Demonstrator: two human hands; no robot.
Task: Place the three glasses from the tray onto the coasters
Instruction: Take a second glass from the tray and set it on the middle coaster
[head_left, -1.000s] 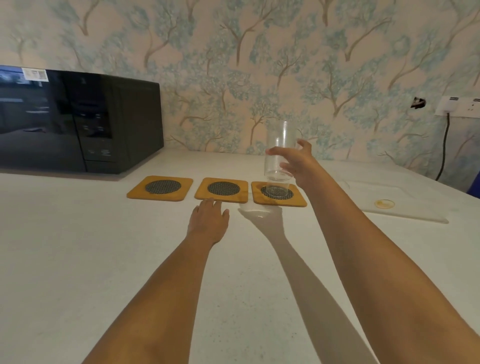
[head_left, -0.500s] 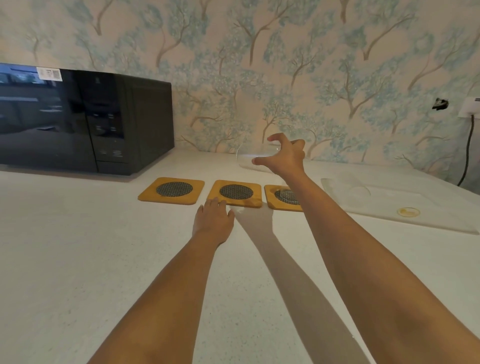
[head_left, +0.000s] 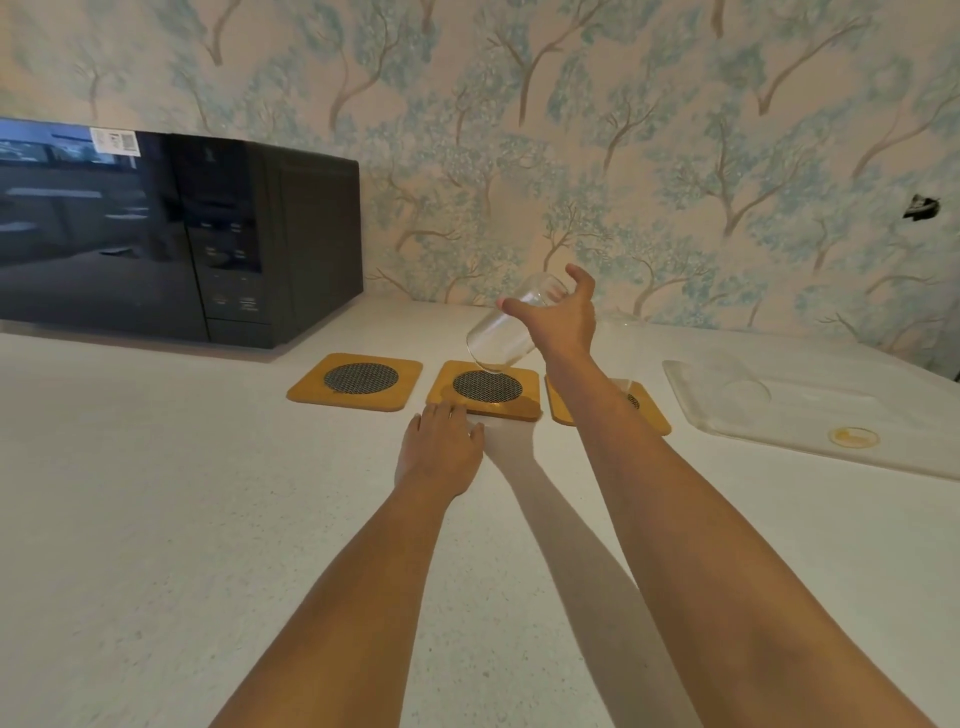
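The right hand (head_left: 558, 322) grips a tilted clear glass (head_left: 511, 330) above the middle coaster (head_left: 483, 388). The left hand (head_left: 441, 449) lies flat, fingers together, on the table (head_left: 156, 493).

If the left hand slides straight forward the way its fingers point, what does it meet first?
Most likely the near edge of the middle coaster: the left hand lies flat on the counter, fingertips just short of it.

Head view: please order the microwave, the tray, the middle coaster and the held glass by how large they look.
1. microwave, clearly largest.
2. tray.
3. middle coaster and glass, held tilted in the right hand: they look alike, and the glass is clear and partly covered, so I do not rank them.
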